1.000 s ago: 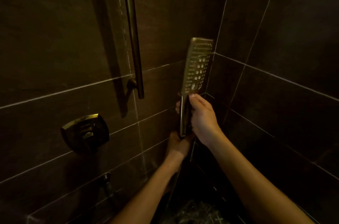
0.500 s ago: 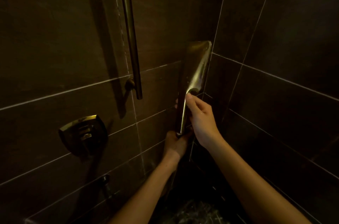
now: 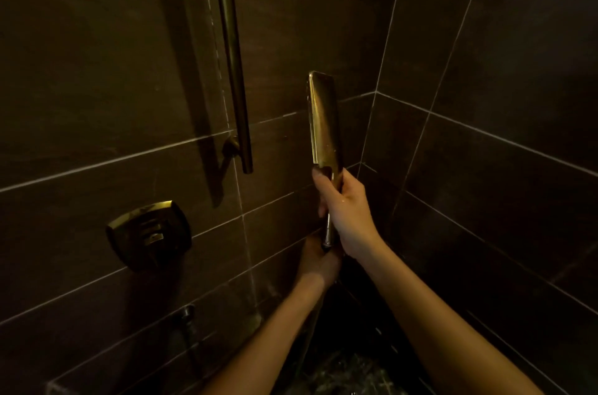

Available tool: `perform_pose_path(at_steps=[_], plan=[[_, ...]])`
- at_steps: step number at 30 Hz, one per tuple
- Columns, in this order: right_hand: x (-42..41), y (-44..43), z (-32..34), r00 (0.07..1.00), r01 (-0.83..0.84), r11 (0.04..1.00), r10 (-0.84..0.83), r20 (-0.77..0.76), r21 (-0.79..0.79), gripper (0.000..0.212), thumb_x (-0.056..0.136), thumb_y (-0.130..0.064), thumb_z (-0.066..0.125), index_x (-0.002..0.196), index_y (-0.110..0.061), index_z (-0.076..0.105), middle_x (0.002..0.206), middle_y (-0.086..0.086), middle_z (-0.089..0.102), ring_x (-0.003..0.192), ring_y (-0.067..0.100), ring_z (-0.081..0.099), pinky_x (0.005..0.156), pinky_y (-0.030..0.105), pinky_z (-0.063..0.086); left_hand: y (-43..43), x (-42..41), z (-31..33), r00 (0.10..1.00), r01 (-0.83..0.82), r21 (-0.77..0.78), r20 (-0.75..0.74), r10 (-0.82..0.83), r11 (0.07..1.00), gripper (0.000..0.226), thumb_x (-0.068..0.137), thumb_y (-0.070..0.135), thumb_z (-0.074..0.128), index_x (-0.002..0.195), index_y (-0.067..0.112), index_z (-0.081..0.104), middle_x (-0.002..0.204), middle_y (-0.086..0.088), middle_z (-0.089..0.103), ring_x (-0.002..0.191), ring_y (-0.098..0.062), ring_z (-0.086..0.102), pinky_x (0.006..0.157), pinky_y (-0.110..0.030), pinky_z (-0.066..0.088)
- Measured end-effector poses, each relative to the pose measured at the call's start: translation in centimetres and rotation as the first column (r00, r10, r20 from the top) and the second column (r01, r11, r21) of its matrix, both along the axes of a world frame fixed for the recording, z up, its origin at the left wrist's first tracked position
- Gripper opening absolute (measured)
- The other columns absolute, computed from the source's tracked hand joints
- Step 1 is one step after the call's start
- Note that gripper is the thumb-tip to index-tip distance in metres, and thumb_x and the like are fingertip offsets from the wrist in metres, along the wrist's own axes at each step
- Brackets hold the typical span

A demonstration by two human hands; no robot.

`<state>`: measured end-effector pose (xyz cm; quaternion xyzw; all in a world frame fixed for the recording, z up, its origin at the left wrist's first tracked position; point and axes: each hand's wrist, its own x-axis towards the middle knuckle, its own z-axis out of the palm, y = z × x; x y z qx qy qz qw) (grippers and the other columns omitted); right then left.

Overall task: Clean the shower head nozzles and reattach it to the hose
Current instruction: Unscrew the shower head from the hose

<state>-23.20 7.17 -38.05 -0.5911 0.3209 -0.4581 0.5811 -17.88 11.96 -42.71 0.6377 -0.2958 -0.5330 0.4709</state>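
A flat, rectangular brass shower head (image 3: 324, 118) stands upright near the tiled corner, its smooth back turned toward me and its nozzle face hidden. My right hand (image 3: 348, 213) is wrapped around its handle. My left hand (image 3: 318, 260) is closed around the bottom end of the handle, where the hose joins. A thin stretch of hose (image 3: 309, 341) drops from under the left hand into the dark. The joint itself is covered by my fingers.
A brass slide rail (image 3: 231, 54) runs down the wall to the left of the shower head. A square brass valve control (image 3: 149, 232) sits lower left, with a small wall outlet (image 3: 187, 313) below it. Dark tiled walls meet in a corner at the right.
The shower head has turned about its long axis: the nozzle face showed a second ago, now only its back shows. My right hand has regripped the handle. The left hand stays at the bottom end.
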Motion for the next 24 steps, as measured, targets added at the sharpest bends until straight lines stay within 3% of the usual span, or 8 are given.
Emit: perform_pose_path(at_steps=[2,4,9,11,15,17,20,24], plan=[[-0.1,0.0,0.0,0.999,-0.034,0.999,0.034,0.001,-0.008,0.014,0.103,-0.028,0.053,0.114,-0.030,0.061,0.070,-0.010,0.054,0.063,0.005,0.052,0.059,0.022,0.046,0.1,0.0,0.1,1.000,0.009,0.008,-0.012,-0.009,1.000,0.009,0.097,0.016,0.056,0.097,0.021,0.048,0.083,0.004,0.052,0.071,-0.010,0.051,0.058,-0.025,0.041],[-0.3,0.0,-0.3,0.998,-0.012,0.997,0.008,-0.056,-0.079,0.013,0.104,-0.035,0.048,0.109,-0.038,0.060,0.079,-0.007,0.055,0.070,0.006,0.055,0.067,0.027,0.050,0.0,0.1,0.2,1.000,0.011,-0.009,-0.003,-0.011,1.000,0.011,0.097,0.015,0.055,0.089,0.021,0.051,0.080,0.004,0.054,0.068,-0.009,0.051,0.057,-0.024,0.040],[-0.2,0.1,-0.8,0.982,0.108,0.962,-0.141,-0.122,-0.250,0.023,0.100,-0.050,0.049,0.099,-0.030,0.061,0.077,-0.004,0.057,0.071,0.012,0.059,0.071,0.037,0.055,0.0,0.4,0.2,1.000,0.014,-0.061,0.027,-0.012,0.998,0.018,0.096,0.013,0.056,0.082,0.022,0.061,0.079,0.000,0.065,0.065,-0.008,0.061,0.052,-0.019,0.043],[0.0,0.3,-0.7,0.987,0.151,0.962,-0.160,-0.022,-0.229,0.026,0.096,-0.049,0.053,0.106,-0.027,0.062,0.076,-0.005,0.061,0.072,0.015,0.062,0.071,0.042,0.059,-0.2,0.4,0.2,1.000,0.004,-0.030,0.004,-0.004,1.000,0.014,0.096,0.014,0.057,0.084,0.021,0.059,0.079,0.001,0.063,0.067,-0.009,0.060,0.053,-0.020,0.043],[0.0,0.1,-0.7,0.988,0.087,0.994,-0.076,0.137,-0.070,0.060,0.085,-0.057,0.060,0.116,-0.006,0.062,0.087,0.008,0.070,0.077,0.022,0.070,0.069,0.035,0.061,-0.5,0.1,0.4,0.998,-0.056,0.060,-0.025,0.058,0.997,0.012,0.094,0.021,0.059,0.102,0.015,0.055,0.083,-0.003,0.059,0.065,-0.014,0.055,0.052,-0.026,0.040],[-0.2,-0.1,-0.8,0.990,0.037,0.998,-0.030,0.135,-0.048,0.067,0.082,-0.062,0.057,0.105,0.000,0.067,0.087,0.013,0.073,0.078,0.023,0.073,0.072,0.032,0.061,-0.3,0.0,0.1,0.997,-0.072,0.036,-0.033,0.074,0.997,0.007,0.094,0.019,0.059,0.096,0.019,0.053,0.080,-0.003,0.057,0.063,-0.013,0.053,0.053,-0.025,0.040],[-0.5,-0.3,-1.1,1.000,0.006,0.999,-0.004,0.030,-0.052,0.068,0.084,-0.066,0.044,0.093,-0.005,0.074,0.082,-0.001,0.075,0.079,0.018,0.071,0.072,0.025,0.058,0.6,-0.1,-0.4,0.995,-0.048,-0.029,-0.085,0.046,0.998,0.011,0.097,0.016,0.055,0.105,0.022,0.051,0.086,0.002,0.057,0.072,-0.011,0.054,0.060,-0.024,0.042],[-0.6,-0.1,-1.1,0.997,0.068,0.997,-0.067,0.033,-0.035,0.074,0.083,-0.069,0.044,0.103,-0.005,0.075,0.069,-0.002,0.066,0.065,0.013,0.063,0.061,0.025,0.050,0.7,-0.2,-0.4,0.996,-0.023,-0.075,-0.089,0.016,0.997,0.016,0.099,0.014,0.052,0.094,0.029,0.051,0.082,0.004,0.055,0.070,-0.009,0.053,0.059,-0.023,0.041]])
